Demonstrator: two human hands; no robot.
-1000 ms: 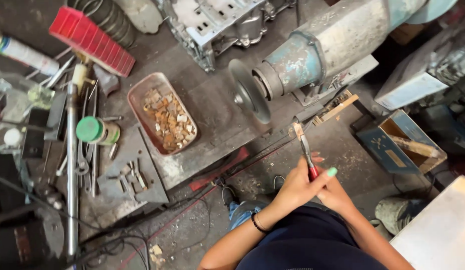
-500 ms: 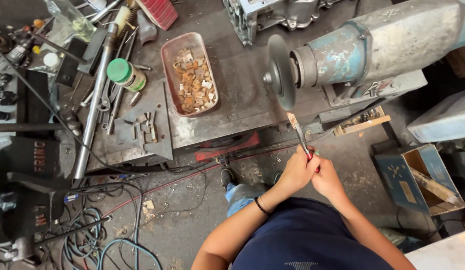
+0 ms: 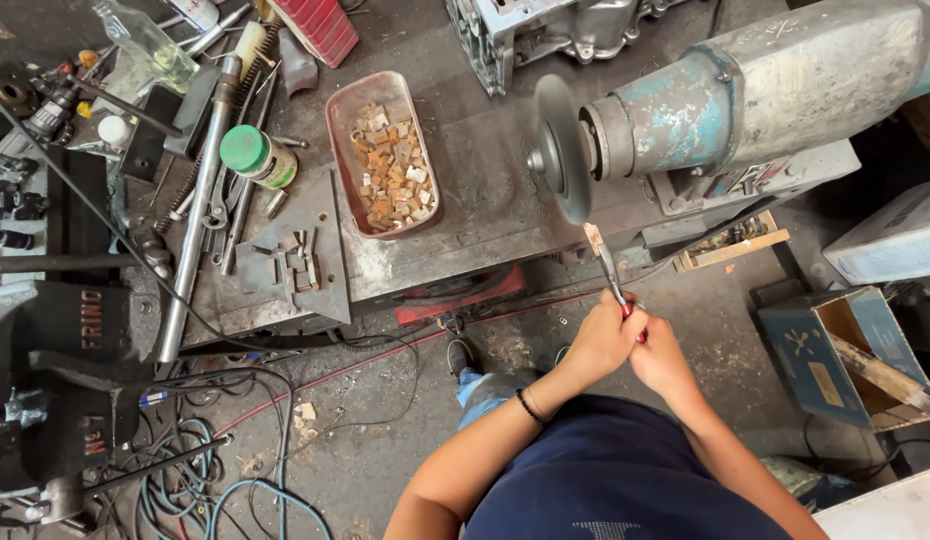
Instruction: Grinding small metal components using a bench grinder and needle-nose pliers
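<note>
Below me a grimy concrete floor [image 3: 385, 470] is strewn with tangled cables [image 3: 195, 480]. My steel workbench [image 3: 485, 210] is cluttered, and a blue wooden box [image 3: 835, 350] sits at my right.

Upper middle of my view sits a reddish tray [image 3: 337, 140] of small metal pieces. Left of it lies a green-capped can [image 3: 257, 157], with a long steel rod [image 3: 195, 220] beside it. A cardboard box [image 3: 853, 350] stands at right.

Support: steel workbench [image 3: 485, 215], worn grey top.
On bench: oblong tray [image 3: 380, 150] of small blocks, green-capped can [image 3: 257, 157], long steel tube [image 3: 197, 210], bench grinder [image 3: 725, 110].
Floor [image 3: 365, 440]: cables, cardboard box [image 3: 850, 355].
</note>
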